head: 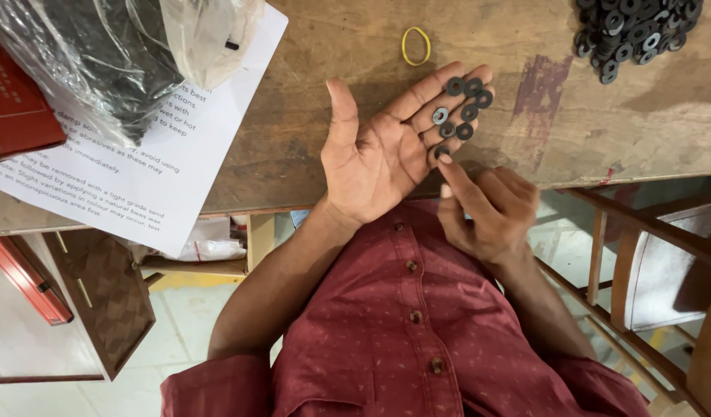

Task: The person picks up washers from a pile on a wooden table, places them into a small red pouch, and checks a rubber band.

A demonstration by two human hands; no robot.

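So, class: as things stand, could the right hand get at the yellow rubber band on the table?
Probably yes. The right hand holds nothing, only its fingertip touching a washer on the open left hand. The rubber band lies uncovered on the wooden table beyond, though the left hand sits between.

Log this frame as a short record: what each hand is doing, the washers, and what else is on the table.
left hand: open, palm up, over the table edge
washers on fingers: about eight small dark rings lying on the left fingers
right hand: index fingertip touching the lowest washer on the left fingers
washer pile: dark heap on the table, upper right
rubber band: yellow, lying alone on the table
table: worn wood
paper sheet: printed, at left
plastic bag: clear, dark contents, on the paper
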